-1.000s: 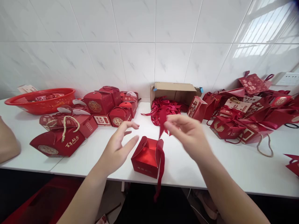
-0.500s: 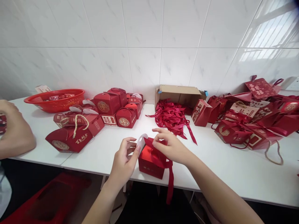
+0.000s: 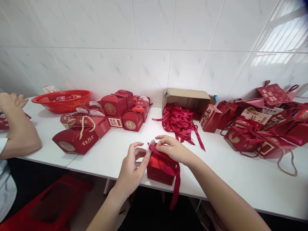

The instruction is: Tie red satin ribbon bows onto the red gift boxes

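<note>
While the red box [image 3: 160, 170] sits at the front edge of the desk [image 3: 240, 179], the left hand [image 3: 132, 169] pinches its top flap with narrow fingers [image 3: 145, 159]. The right hand [image 3: 175, 149] grips a ribbon [image 3: 177, 181] draped over the box, its tail hanging off the desk.

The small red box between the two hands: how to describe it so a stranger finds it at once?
On the white table, look at the middle of the front edge. The small red box stands there, between the left hand and the right hand. Unlike the other boxes, it stands alone, and its ribbon hangs over the table edge.
</note>
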Motion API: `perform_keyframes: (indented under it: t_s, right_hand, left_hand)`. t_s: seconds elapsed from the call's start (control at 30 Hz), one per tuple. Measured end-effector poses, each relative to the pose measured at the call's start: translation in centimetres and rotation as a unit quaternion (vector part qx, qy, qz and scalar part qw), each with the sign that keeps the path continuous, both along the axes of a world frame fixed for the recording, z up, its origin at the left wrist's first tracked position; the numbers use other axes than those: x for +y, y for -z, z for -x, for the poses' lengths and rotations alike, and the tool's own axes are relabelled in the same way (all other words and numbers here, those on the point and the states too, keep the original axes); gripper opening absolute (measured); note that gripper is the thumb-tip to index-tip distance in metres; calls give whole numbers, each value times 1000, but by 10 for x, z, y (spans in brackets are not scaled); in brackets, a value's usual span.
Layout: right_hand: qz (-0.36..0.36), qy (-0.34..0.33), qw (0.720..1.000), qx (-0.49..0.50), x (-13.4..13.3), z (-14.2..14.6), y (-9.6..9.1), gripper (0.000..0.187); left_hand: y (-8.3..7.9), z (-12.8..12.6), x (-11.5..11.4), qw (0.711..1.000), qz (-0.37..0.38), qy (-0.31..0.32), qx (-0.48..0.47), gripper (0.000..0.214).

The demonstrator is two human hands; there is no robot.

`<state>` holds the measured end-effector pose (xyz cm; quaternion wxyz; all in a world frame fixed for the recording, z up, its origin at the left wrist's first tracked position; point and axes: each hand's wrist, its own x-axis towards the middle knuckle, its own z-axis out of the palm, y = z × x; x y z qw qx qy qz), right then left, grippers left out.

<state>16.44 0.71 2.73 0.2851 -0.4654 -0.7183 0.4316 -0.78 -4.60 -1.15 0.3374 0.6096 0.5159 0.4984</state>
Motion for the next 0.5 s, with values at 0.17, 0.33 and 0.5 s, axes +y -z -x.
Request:
perform_keyframes:
  t_s: [0.17,0.33,0.5]
  right_hand:
    - [-28,-17,999,-10,1,2,0,17]
    - [-91,17,995,-38,-4,-6,-2,18]
    - [-231,134,964,5,-40,-42,-4,20]
  left_hand:
    - [-10,-2,18,1000,15,-4,-15,27]
    - [-10,3,39,994,37,108,5,28]
    - [21,71,61,955,54,-80,280,27]
